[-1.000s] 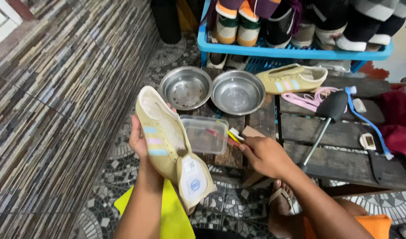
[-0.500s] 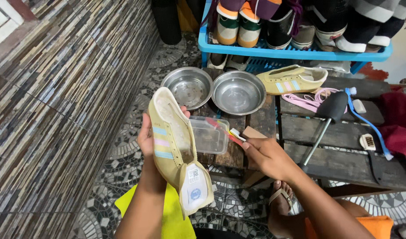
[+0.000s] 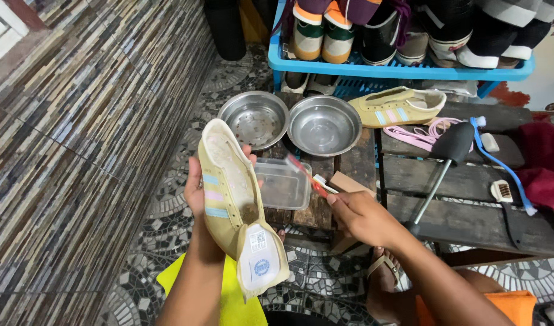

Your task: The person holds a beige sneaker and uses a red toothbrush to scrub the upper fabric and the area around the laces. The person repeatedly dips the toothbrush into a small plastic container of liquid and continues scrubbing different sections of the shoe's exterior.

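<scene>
From my feed the scene is evenly lit by soft daylight, brightest toward two o'clock where the pale floor washes out. Shadows are faint and diffuse. The two steel bowls (image 3: 289,124) at twelve o'clock carry mild glare on their rims. Focus is sharp through the centre; I see slight motion blur on the toothbrush (image 3: 307,175). The tiled wall (image 3: 78,139) at nine o'clock bows with wide-angle distortion.

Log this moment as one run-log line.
left hand: holds beige shoe | right hand: holds toothbrush over plastic tub
</scene>
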